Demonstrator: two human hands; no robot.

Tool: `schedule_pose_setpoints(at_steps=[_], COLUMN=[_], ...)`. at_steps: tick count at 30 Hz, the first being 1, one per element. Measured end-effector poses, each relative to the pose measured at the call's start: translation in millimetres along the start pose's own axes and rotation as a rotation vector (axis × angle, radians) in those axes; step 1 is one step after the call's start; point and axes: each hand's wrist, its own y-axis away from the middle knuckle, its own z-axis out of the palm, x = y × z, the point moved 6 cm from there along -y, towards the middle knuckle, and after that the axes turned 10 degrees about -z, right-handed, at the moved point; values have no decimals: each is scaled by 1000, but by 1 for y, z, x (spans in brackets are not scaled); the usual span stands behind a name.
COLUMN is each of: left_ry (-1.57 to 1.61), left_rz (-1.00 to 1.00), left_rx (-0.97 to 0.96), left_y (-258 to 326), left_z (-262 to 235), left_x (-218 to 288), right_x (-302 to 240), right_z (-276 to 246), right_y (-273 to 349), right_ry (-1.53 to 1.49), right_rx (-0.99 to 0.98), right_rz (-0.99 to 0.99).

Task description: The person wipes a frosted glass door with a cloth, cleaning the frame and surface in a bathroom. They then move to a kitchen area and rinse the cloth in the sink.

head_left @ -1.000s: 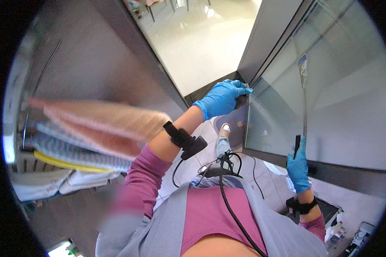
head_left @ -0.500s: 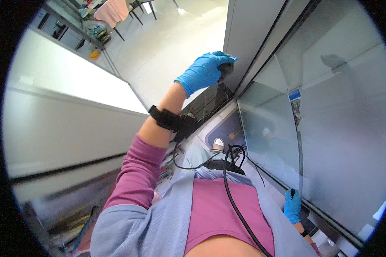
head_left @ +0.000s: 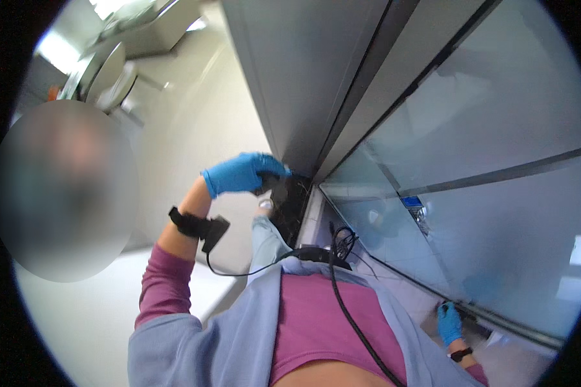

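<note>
My left hand [head_left: 242,174], in a blue glove, is closed round a dark grey, pad-like thing [head_left: 265,186] that is mostly hidden under the fingers. Its fingertips reach the lower part of a grey door-frame panel [head_left: 303,77], just above a black threshold strip [head_left: 295,200]. Far to the right, my right hand [head_left: 450,322], also gloved in blue, is by the bottom rail of a frosted glass door [head_left: 497,97]. Its fingers are bent near something small and dark that I cannot make out.
A black cable [head_left: 348,309] runs down my front, with a coil at the waist. My foot [head_left: 265,205] stands near the threshold. Beyond the doorway are pale floor [head_left: 200,122] and a chair [head_left: 113,84]. A blurred oval [head_left: 64,193] hides the left side.
My view has turned and my body has moved into the doorway. My left hand has gone lower along the grey panel with the dark pad-like thing still held. The right hand stays by the door's bottom rail.
</note>
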Motion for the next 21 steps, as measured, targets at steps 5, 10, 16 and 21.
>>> schedule_pose_setpoints(at_steps=[5,10,16,21], left_ry=[93,77,34,-59], left_rz=[255,335,464,526], left_rx=[-363,-571,-782,-774], left_y=[-46,-97,-138,-130], left_z=[-48,-51,-21,-12], left_x=[17,36,58,50], right_x=[-23,-44,-91,-150], right_z=[21,41,36,42], right_y=[38,54,66,92], right_ry=[96,155,88,113], right_rx=[156,191,349,381], right_rz=[258,442,538,659])
